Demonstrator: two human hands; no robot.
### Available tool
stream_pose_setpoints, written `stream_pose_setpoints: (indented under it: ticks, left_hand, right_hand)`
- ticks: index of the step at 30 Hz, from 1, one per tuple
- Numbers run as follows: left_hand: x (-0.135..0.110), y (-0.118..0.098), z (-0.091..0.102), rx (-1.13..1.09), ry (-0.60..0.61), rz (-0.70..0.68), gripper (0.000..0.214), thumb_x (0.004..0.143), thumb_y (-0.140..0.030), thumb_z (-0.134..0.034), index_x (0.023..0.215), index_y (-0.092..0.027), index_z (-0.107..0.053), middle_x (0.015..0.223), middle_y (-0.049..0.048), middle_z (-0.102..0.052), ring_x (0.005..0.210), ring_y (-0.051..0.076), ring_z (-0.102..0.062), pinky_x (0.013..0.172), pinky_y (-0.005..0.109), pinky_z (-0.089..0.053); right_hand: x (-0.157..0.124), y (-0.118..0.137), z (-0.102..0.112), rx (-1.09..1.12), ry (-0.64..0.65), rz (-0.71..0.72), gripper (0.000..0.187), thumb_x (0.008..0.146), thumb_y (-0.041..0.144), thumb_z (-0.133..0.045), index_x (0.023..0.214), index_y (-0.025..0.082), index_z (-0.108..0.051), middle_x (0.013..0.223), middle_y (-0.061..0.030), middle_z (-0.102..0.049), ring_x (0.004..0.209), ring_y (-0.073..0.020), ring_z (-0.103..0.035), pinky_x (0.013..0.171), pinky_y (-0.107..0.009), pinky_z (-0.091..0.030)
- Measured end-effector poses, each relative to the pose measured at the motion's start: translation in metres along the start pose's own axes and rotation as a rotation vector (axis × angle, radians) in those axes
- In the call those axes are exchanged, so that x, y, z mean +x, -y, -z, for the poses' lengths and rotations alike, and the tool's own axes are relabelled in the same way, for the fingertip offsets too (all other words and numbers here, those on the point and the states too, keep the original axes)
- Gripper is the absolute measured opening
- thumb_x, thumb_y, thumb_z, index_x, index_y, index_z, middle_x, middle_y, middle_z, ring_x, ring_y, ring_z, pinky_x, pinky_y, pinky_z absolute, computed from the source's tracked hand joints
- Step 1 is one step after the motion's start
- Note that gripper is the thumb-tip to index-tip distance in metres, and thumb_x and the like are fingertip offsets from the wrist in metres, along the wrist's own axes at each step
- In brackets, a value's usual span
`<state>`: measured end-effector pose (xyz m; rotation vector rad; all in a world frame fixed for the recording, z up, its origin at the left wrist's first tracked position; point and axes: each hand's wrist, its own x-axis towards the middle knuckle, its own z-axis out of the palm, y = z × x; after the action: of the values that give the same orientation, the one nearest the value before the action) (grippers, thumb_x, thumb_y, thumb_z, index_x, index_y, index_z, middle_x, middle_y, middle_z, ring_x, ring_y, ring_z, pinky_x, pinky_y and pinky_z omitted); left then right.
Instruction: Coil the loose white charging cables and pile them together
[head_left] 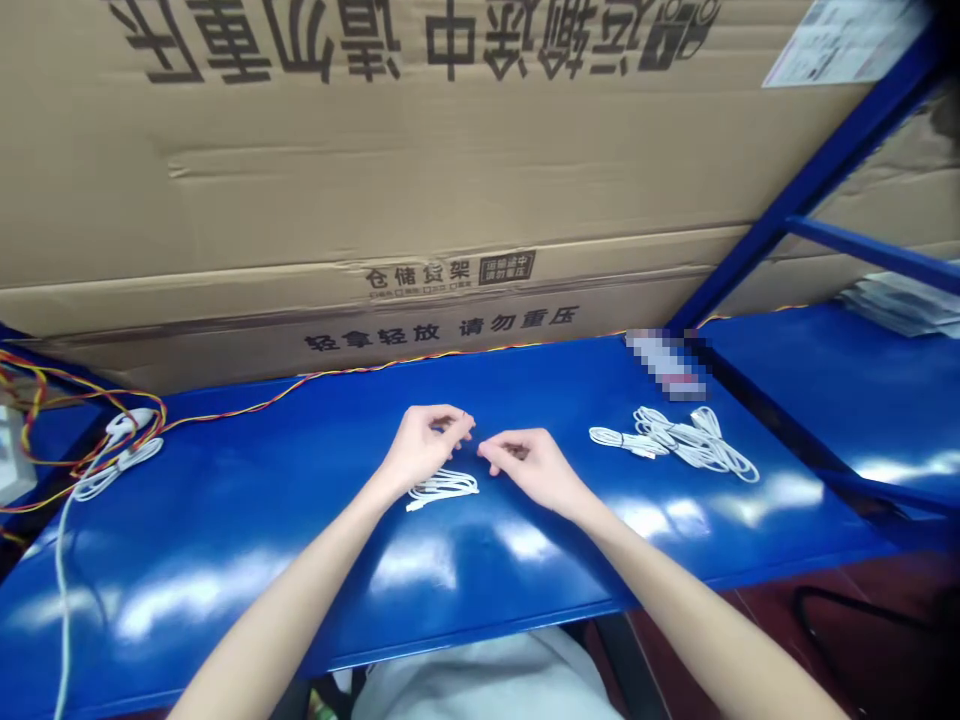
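Observation:
My left hand (424, 445) hovers over the blue shelf top (247, 540) with its fingers curled in a pinch. Just under it lies a small coiled white cable (444, 487); part of the cable seems to run up into those fingers. My right hand (529, 468) is a little to the right, fingers also curled and pinched, its tips close to the left hand's. What the right fingers hold is too small to make out.
A pile of coiled white cables (679, 440) lies to the right. At the far left sit more white cables (112, 455) and red-yellow twisted wires (67, 395). Big cardboard boxes (420, 170) stand behind. A blue rack post (810, 175) rises at right.

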<state>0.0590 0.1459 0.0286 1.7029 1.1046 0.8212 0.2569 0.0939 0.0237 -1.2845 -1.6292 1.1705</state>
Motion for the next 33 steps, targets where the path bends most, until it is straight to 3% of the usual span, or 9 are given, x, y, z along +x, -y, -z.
stream_pose_setpoints:
  ticks: [3,5,8,11,15,20,26,29,33]
  left_hand:
    - [0.003,0.002,0.005,0.013,0.0,0.02,0.04,0.096,-0.05,-0.06,0.089,-0.014,-0.076,0.077,0.0078,-0.076,0.063,0.017,-0.067,0.057,0.028,-0.054]
    - [-0.002,0.0,0.013,0.08,0.036,-0.018,0.035,0.095,-0.048,-0.063,0.093,-0.017,-0.078,0.088,0.0082,-0.079,0.079,0.02,-0.071,0.076,0.034,-0.058]
    - [-0.022,-0.005,0.031,0.38,0.164,-0.186,0.04,0.092,-0.049,-0.072,0.124,-0.025,-0.074,0.119,0.008,-0.076,0.113,0.027,-0.066,0.107,0.045,-0.048]
    - [-0.046,-0.002,0.047,0.64,0.262,-0.277,0.066,0.086,-0.055,-0.077,0.145,-0.031,-0.06,0.141,0.0088,-0.064,0.13,0.031,-0.056,0.112,0.049,-0.044]
    - [-0.065,0.012,0.049,0.752,0.319,-0.357,0.048,0.098,-0.041,-0.066,0.144,-0.028,-0.061,0.131,0.0096,-0.069,0.119,0.028,-0.062,0.105,0.044,-0.049]
    - [-0.069,0.026,0.038,0.748,0.262,-0.485,0.027,0.104,-0.026,-0.055,0.126,-0.023,-0.07,0.102,0.0073,-0.074,0.092,0.02,-0.069,0.083,0.034,-0.055]
    - [-0.073,0.038,0.03,0.63,0.172,-0.731,0.03,0.098,-0.015,-0.063,0.127,-0.018,-0.067,0.096,0.0071,-0.076,0.082,0.018,-0.07,0.075,0.032,-0.057]
    - [-0.074,0.041,0.022,0.436,0.04,-0.688,0.034,0.092,-0.012,-0.069,0.125,-0.02,-0.071,0.097,0.006,-0.078,0.08,0.016,-0.071,0.072,0.028,-0.056]
    - [-0.07,0.031,0.01,0.247,-0.198,-0.391,0.02,0.09,-0.015,-0.073,0.107,-0.021,-0.081,0.094,0.0039,-0.08,0.076,0.015,-0.072,0.068,0.024,-0.056]
  right_hand:
    - [-0.004,0.001,0.004,-0.097,0.036,0.068,0.032,0.098,0.039,-0.059,0.082,0.02,-0.078,0.079,-0.003,-0.074,0.072,-0.0175,-0.064,0.065,-0.028,-0.046]
    - [-0.006,0.0,0.005,-0.171,0.023,0.102,0.036,0.1,0.036,-0.056,0.075,0.02,-0.076,0.076,-0.0026,-0.072,0.069,-0.0163,-0.062,0.063,-0.028,-0.042]
    - [-0.009,-0.006,0.005,-0.259,-0.034,0.1,0.037,0.101,0.034,-0.056,0.074,0.02,-0.077,0.075,-0.0036,-0.072,0.068,-0.017,-0.061,0.064,-0.03,-0.042]
    - [-0.009,-0.015,0.004,-0.311,-0.058,0.075,0.031,0.099,0.033,-0.058,0.083,0.022,-0.081,0.08,-0.0044,-0.076,0.068,-0.0183,-0.064,0.064,-0.031,-0.044]
    - [-0.008,-0.023,0.001,-0.276,-0.099,-0.036,0.02,0.091,0.032,-0.07,0.103,0.021,-0.082,0.077,-0.0028,-0.079,0.062,-0.0189,-0.065,0.065,-0.031,-0.047]
    - [-0.009,-0.024,-0.006,-0.33,-0.106,-0.001,0.015,0.091,0.03,-0.07,0.086,0.024,-0.083,0.084,-0.0023,-0.081,0.068,-0.0199,-0.071,0.068,-0.031,-0.049]
    - [-0.013,-0.02,-0.015,-0.519,-0.134,0.028,0.021,0.091,0.02,-0.065,0.079,0.024,-0.081,0.077,-0.0026,-0.077,0.072,-0.0189,-0.068,0.07,-0.028,-0.044]
    - [-0.014,-0.02,-0.018,-0.578,-0.119,0.043,0.025,0.092,0.017,-0.063,0.073,0.024,-0.077,0.071,-0.0004,-0.072,0.069,-0.0163,-0.063,0.068,-0.028,-0.039]
    - [-0.016,-0.022,-0.022,-0.587,-0.107,0.064,0.026,0.092,0.014,-0.063,0.071,0.023,-0.075,0.066,0.0007,-0.066,0.066,-0.0148,-0.058,0.067,-0.028,-0.034]
